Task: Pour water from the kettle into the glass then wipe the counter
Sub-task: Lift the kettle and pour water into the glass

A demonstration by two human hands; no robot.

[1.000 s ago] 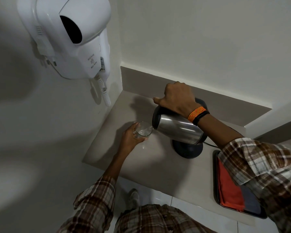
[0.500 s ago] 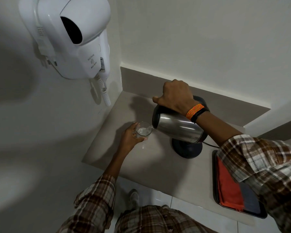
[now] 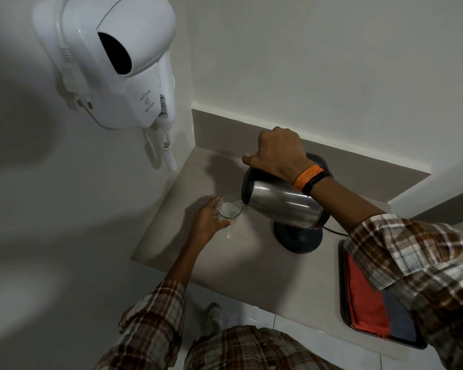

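A steel kettle with a black handle is tipped to the left above its round black base. My right hand grips the handle from above. The spout touches the rim of a clear glass, and water is in the glass. My left hand wraps around the glass from the left and holds it just above the beige counter. A red cloth lies folded on a dark tray at the right, partly hidden by my right sleeve.
A white wall-mounted hair dryer with a coiled cord hangs on the left wall above the counter's corner. The dark tray sits by the counter's front right edge. Walls close the counter at left and back. Tiled floor lies below the front edge.
The kettle has tipped a little further toward the glass and water now flows into it. Both hands have kept their holds.
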